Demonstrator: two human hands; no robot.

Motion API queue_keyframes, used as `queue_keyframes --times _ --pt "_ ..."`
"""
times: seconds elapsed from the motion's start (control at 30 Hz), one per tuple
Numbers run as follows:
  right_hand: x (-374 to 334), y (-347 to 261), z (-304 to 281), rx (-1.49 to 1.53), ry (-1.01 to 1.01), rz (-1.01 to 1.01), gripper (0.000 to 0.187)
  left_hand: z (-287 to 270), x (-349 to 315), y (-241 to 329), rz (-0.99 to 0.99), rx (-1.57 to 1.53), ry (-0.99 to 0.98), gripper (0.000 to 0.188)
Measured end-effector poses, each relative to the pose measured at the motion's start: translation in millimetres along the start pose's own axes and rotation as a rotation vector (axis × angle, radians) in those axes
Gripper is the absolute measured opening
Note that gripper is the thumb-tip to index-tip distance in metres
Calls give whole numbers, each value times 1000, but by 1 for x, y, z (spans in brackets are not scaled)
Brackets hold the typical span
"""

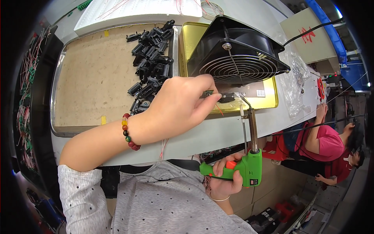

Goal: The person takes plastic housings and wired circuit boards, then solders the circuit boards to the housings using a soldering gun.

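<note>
My left hand (181,102) is closed in a pinch in front of the black fan. Its thumb and fingers hold a small black plastic part (226,97) with a bit of green board and a short red wire. Below, my right hand (224,181) wraps round the handle of a green soldering gun (255,167), a finger by its red trigger. From the gun a metal barrel rises, and its bent tip meets or nearly meets the part's right end, where a faint haze shows. A thin feed tube runs alongside the barrel.
A shallow tray (89,78) holds a pile of black plastic parts (152,62). The black fan (241,50) stands over a yellow tin (272,99). White foam (136,15) lies behind, clear plastic (294,85) at right. Wires hang at far left; two people are at right.
</note>
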State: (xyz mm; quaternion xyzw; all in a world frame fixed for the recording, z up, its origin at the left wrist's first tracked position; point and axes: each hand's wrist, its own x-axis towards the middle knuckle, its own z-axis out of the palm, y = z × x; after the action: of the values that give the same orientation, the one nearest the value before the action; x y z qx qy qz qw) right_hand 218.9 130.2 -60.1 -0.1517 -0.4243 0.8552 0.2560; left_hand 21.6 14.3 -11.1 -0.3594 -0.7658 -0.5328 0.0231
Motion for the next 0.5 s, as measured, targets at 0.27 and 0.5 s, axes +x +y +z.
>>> queue_keyframes --times 0.27,0.5 --pt "0 0 -1 7 -30 2 43 0 0 -1 14 -11 17 12" --pt "0 -1 -6 37 -34 -11 43 1 1 0 21 -3 12 13"
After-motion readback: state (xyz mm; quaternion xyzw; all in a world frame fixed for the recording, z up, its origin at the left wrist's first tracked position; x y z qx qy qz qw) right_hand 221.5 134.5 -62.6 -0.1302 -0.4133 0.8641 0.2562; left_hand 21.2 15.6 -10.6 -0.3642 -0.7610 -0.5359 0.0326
